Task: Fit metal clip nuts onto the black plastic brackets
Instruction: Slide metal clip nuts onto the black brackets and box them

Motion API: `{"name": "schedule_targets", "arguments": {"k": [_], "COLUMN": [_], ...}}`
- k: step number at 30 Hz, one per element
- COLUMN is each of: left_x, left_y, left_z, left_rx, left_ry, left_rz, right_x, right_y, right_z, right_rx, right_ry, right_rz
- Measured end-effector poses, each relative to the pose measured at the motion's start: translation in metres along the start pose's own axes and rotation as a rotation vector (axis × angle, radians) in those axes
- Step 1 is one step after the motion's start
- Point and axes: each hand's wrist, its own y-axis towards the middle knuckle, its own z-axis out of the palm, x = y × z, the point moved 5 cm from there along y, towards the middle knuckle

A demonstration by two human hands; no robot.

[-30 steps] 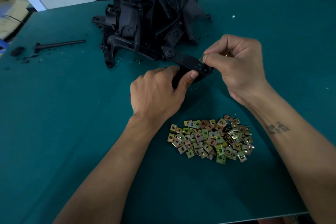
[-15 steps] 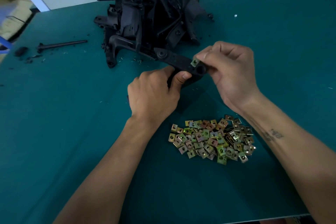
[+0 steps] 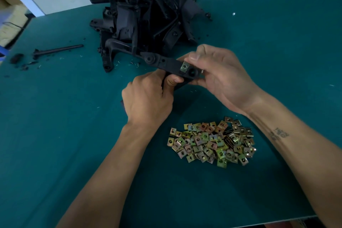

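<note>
A black plastic bracket is held above the green table, between both hands. My left hand grips its lower part, thumb pressed against the underside. My right hand holds the bracket's right end, with its thumb over the top edge beside a metal clip nut. That clip nut sits on the bracket's edge next to a round hole. A heap of several loose clip nuts lies on the table below my hands.
A big pile of black brackets stands at the back of the green table. A black rod and black scraps lie at the left. The table's front edge runs near the bottom right.
My right hand has slid the clip nut onto the bracket's edge. The bracket has shifted slightly left and both hands have closed in around it.
</note>
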Motion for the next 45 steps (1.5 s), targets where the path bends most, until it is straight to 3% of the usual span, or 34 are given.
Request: {"name": "schedule_targets", "arguments": {"k": [5, 10, 14, 20, 28, 36, 40, 42, 45], "left_x": [-0.001, -0.002, -0.004, -0.001, 0.0, 0.004, 0.008, 0.01, 0.009], "left_y": [-0.001, 0.0, 0.002, 0.004, 0.005, 0.006, 0.007, 0.006, 0.004], "left_z": [0.003, 0.003, 0.003, 0.0, -0.001, 0.007, 0.014, 0.012, 0.006], "left_rx": [0.038, 0.028, 0.034, 0.008, 0.024, 0.093, 0.145, 0.131, 0.083], "left_ry": [0.006, -0.01, -0.038, -0.038, 0.026, 0.131, 0.158, 0.147, 0.104], "left_rz": [0.022, 0.019, 0.006, -0.043, -0.002, 0.069, 0.027, -0.006, -0.028], "right_x": [-0.008, -0.008, -0.003, 0.013, 0.026, 0.016, 0.009, 0.006, 0.005], "right_y": [-0.004, -0.004, -0.004, -0.01, -0.011, -0.002, 0.003, 0.003, -0.001], "right_z": [0.007, 0.011, 0.002, -0.002, 0.001, 0.005, 0.011, 0.01, 0.001], "right_rx": [0.098, 0.092, -0.092, -0.289, -0.147, -0.048, -0.088, -0.125, -0.176], "right_ry": [-0.266, -0.441, -0.803, -0.986, -1.361, -1.53, -1.536, -1.43, -0.998], "right_rz": [-0.043, -0.114, -0.256, -0.52, -0.537, -0.461, -0.487, -0.482, -0.411]}}
